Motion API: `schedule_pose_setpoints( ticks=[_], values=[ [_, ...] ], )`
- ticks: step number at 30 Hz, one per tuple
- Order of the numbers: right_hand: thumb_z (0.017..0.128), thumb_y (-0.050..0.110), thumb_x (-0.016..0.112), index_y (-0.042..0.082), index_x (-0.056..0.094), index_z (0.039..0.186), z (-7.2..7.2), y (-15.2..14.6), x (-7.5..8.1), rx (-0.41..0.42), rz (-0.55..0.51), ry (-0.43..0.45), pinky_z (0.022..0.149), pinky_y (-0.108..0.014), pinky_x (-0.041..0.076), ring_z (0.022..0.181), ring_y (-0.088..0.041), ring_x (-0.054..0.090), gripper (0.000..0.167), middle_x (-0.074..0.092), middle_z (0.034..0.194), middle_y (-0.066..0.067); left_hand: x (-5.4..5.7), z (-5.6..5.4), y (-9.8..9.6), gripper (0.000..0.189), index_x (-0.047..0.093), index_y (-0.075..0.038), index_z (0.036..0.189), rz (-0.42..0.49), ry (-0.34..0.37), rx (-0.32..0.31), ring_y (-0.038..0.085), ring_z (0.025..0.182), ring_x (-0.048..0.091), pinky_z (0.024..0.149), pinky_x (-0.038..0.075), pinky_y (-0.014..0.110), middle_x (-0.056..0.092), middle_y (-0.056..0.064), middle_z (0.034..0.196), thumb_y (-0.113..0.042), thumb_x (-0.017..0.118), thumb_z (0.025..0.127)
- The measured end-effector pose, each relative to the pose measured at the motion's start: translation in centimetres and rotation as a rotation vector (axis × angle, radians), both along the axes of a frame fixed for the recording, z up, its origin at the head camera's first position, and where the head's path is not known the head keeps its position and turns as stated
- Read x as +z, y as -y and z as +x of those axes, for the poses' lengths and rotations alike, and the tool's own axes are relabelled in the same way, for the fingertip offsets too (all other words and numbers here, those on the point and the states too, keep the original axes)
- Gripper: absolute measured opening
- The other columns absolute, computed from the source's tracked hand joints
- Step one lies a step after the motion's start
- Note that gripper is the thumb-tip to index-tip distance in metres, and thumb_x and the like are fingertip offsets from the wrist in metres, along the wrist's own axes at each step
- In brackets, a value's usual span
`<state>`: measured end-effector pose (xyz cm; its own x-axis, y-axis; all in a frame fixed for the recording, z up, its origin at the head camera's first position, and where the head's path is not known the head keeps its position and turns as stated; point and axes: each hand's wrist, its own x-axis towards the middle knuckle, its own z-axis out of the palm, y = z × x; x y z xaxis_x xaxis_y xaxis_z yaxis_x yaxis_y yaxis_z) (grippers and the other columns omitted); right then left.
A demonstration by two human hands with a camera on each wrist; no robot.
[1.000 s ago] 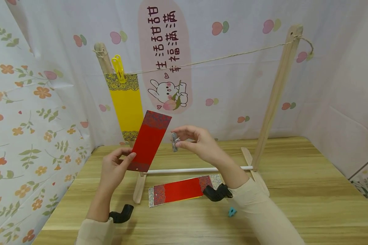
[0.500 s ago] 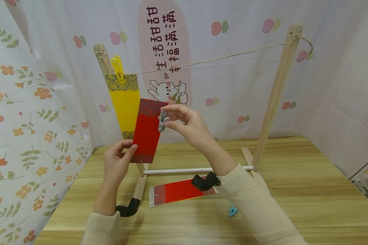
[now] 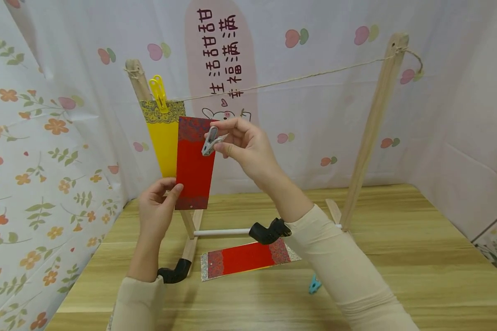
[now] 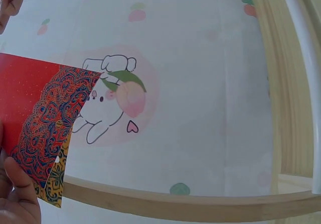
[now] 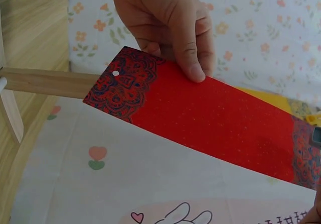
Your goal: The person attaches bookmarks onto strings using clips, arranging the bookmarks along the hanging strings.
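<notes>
- Left of and above the left hand, a yellow card (image 3: pixel 159 142) hangs from a yellow clip (image 3: pixel 159 94) near the left post (image 3: pixel 137 83), its long axis roughly upright.
- The left hand (image 3: pixel 156 202) pinches the left edge of a red card (image 3: pixel 193 168) low down, thumb on the front, fingers behind.
- The red card rises to the right of that hand, long axis close to upright, top leaning slightly right. Its punched hole (image 3: pixel 191 206) is at the bottom end.
- A grey clip (image 3: pixel 209 141) slants before the card's upper right edge, narrow end pointing down and left; whether they touch, I cannot tell.
- The right hand (image 3: pixel 248 147) pinches that clip between thumb and fingers, level with the upper part of the card.
- Below the right hand, a pile of cards (image 3: pixel 244 257) lies with its long axis sideways; a teal clip (image 3: pixel 314 286) is further down and right.
- Above both hands, a cord (image 3: pixel 290 81) slopes up towards the right post (image 3: pixel 370 133).
- The step in hand looks like bringing card and clip up together. The next move seems to call for raising the top edge to the cord and spreading the clip over both.
</notes>
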<state>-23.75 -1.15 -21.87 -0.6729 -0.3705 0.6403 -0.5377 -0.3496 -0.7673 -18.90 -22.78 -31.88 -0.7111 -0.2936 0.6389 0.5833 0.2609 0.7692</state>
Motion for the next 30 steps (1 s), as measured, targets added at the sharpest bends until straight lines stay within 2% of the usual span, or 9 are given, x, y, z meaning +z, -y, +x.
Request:
schedule_pose_setpoints(
  ticks=[3, 6, 8, 14, 20, 22, 25, 30],
  values=[
    [0.090, -0.012, 0.062, -0.009, 0.057, 0.121, 0.1, 0.5, 0.4, -0.015, -0.044, -0.029, 0.066, -0.024, 0.046, 0.072, -0.015, 0.057, 0.031, 0.067, 0.112, -0.027, 0.3, -0.1, -0.1, 0.004, 0.067, 0.010, 0.092, 0.033, -0.016, 0.004, 0.001, 0.052, 0.042, 0.045, 0.032, 0.015, 0.065, -0.016, 0.075, 0.009, 0.066, 0.089],
    [0.090, -0.013, 0.062, -0.010, 0.057, 0.120, 0.1, 1.0, 0.9, -0.043, -0.090, -0.035, 0.063, -0.023, 0.045, 0.066, -0.016, 0.054, 0.031, 0.067, 0.111, -0.028, 0.5, -0.3, -0.2, 0.010, 0.071, 0.000, 0.090, 0.059, -0.027, -0.012, 0.001, 0.060, 0.050, 0.048, 0.036, 0.012, 0.066, -0.015, 0.076, 0.009, 0.067, 0.088],
    [0.089, -0.014, 0.062, -0.010, 0.058, 0.119, 0.2, 1.2, 1.3, -0.053, -0.116, -0.029, 0.060, -0.023, 0.044, 0.063, -0.016, 0.052, 0.031, 0.068, 0.106, -0.023, 0.6, -0.4, -0.3, 0.011, 0.071, -0.002, 0.090, 0.071, -0.030, -0.024, 0.001, 0.064, 0.054, 0.051, 0.040, 0.012, 0.067, -0.014, 0.077, 0.008, 0.068, 0.088],
    [0.089, -0.012, 0.063, -0.009, 0.059, 0.117, 0.4, 1.9, 2.9, -0.071, -0.138, -0.038, 0.053, -0.023, 0.041, 0.052, -0.019, 0.043, 0.029, 0.065, 0.094, -0.004, 0.8, -0.7, -0.5, 0.004, 0.069, 0.007, 0.091, 0.104, -0.048, -0.047, 0.001, 0.065, 0.055, 0.053, 0.042, 0.012, 0.067, -0.013, 0.076, 0.008, 0.068, 0.088],
    [0.088, -0.013, 0.063, -0.011, 0.060, 0.114, 0.5, 2.4, 3.9, -0.092, -0.153, -0.063, 0.048, -0.024, 0.040, 0.045, -0.021, 0.041, 0.026, 0.066, 0.100, -0.017, 1.0, -0.8, -0.7, 0.021, 0.073, -0.014, 0.089, 0.120, -0.057, -0.059, 0.002, 0.061, 0.053, 0.054, 0.044, 0.012, 0.068, -0.012, 0.077, 0.007, 0.068, 0.089],
    [0.088, -0.013, 0.064, -0.012, 0.060, 0.113, 0.4, 2.5, 4.1, -0.096, -0.165, -0.061, 0.047, -0.024, 0.040, 0.044, -0.021, 0.041, 0.026, 0.067, 0.105, -0.022, 1.0, -0.8, -0.8, 0.024, 0.072, -0.017, 0.089, 0.122, -0.051, -0.059, 0.002, 0.059, 0.052, 0.052, 0.044, 0.012, 0.068, -0.012, 0.077, 0.007, 0.067, 0.089],
    [0.088, -0.013, 0.064, -0.012, 0.061, 0.112, 0.3, 2.7, 4.4, -0.099, -0.185, -0.054, 0.047, -0.024, 0.040, 0.044, -0.021, 0.040, 0.025, 0.068, 0.108, -0.025, 1.1, -0.9, -0.9, 0.025, 0.072, -0.018, 0.088, 0.131, -0.054, -0.068, 0.002, 0.058, 0.052, 0.053, 0.045, 0.011, 0.067, -0.012, 0.076, 0.007, 0.068, 0.089],
    [0.087, -0.013, 0.064, -0.013, 0.062, 0.111, 0.0, 2.8, 4.8, -0.095, -0.243, -0.059, 0.047, -0.023, 0.041, 0.046, -0.020, 0.042, 0.024, 0.070, 0.109, -0.024, 1.1, -1.1, -1.1, 0.019, 0.072, -0.013, 0.089, 0.122, -0.056, -0.069, 0.002, 0.059, 0.054, 0.057, 0.049, 0.012, 0.067, -0.012, 0.076, 0.006, 0.068, 0.089]
  ],
)
